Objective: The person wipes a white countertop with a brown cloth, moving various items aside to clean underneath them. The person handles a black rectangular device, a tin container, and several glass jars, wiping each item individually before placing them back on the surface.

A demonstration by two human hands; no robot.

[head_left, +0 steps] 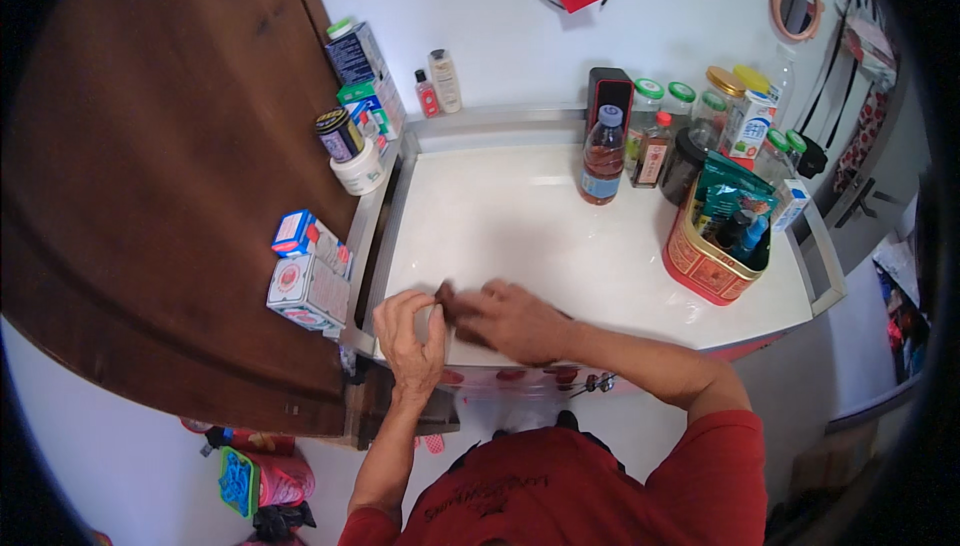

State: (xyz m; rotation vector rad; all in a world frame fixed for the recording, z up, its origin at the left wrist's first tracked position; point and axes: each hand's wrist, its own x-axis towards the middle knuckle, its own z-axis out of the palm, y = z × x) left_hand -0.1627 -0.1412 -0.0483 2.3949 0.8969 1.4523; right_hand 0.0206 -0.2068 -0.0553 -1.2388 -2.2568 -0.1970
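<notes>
Near the front left of the white tabletop (490, 236), both my hands meet at a small dark brown thing (445, 296), its kind too blurred to tell. My left hand (410, 341) pinches at its left end, thumb and forefinger close together. From the right, my right hand (520, 321) reaches over it with curled fingers, smeared by motion, and appears to grip it. Part of the brown thing is hidden beneath the right hand.
Farther back stand a bottle of brown liquid (603, 161), a sauce bottle (653, 153) and several lidded jars. A red-gold tin (710, 264) with packets sits at the right. Boxes (310, 291) and stacked tubs (357, 168) line the left ledge, beside a brown wooden door (170, 166).
</notes>
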